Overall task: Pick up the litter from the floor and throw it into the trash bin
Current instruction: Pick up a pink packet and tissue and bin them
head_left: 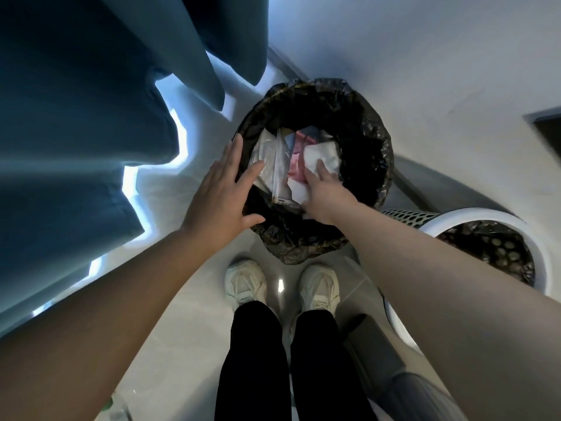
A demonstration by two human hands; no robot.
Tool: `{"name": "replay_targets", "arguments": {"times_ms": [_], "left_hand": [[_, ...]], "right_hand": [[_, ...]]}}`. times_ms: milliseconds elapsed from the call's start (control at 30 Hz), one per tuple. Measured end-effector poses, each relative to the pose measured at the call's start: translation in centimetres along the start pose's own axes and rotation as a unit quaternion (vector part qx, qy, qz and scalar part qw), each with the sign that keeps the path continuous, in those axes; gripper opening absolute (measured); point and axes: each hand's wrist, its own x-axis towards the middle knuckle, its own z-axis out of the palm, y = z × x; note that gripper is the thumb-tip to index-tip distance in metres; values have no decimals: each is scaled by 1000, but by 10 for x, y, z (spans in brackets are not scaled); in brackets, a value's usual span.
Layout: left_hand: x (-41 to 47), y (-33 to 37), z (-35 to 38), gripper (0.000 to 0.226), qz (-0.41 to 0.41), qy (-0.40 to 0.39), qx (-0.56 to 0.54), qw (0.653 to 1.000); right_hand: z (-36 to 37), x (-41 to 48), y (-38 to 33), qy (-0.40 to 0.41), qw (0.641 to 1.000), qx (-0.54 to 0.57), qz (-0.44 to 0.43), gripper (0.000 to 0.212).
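Note:
A round trash bin (pixel 373 165) lined with a black bag stands on the floor just beyond my feet. Inside lie a clear plastic wrapper (pixel 273 165), pink scraps (pixel 296 170) and white paper (pixel 323 153). My right hand (pixel 323 186) reaches down into the bin, with its fingers stretched flat on the white paper; the thumb is hidden. My left hand (pixel 218 189) hovers over the bin's left rim, fingers spread and holding nothing.
A second bin (pixel 485 220), white and perforated with a dark liner, stands to the right. Blue curtains (pixel 76 132) hang on the left. A grey box (pixel 376 354) sits by my right leg. My white shoes (pixel 246 284) stand on the pale tiled floor.

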Motion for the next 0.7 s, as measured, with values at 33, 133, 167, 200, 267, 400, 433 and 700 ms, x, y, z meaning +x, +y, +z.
{"name": "replay_targets", "arguments": {"times_ms": [33, 133, 167, 200, 267, 400, 433, 700], "left_hand": [[0, -2, 1, 92, 4, 1, -1, 1000], [1, -5, 1, 93, 9, -1, 0, 1000], [0, -5, -1, 94, 9, -9, 3, 1000], [-2, -5, -3, 95, 7, -19, 8, 1000], [-7, -2, -12, 98, -5, -43, 19, 999], [-29, 14, -48, 98, -52, -69, 21, 996], [-37, 21, -59, 98, -70, -76, 21, 994], [-128, 63, -129, 103, -207, -71, 38, 975]], "right_hand": [[-1, 5, 1, -8, 1000, -1, 22, 83], [-9, 8, 1, -13, 998, 21, 52, 81], [-11, 3, 0, -5, 998, 27, 48, 81], [-14, -4, -2, 7, 999, 28, 39, 81], [-21, -23, -4, 30, 999, 26, 17, 79], [-43, -83, -15, 48, 998, -20, -19, 75], [-48, -100, -19, 53, 997, -47, -29, 76], [-75, -223, -56, 149, 964, -197, -97, 86]]}}
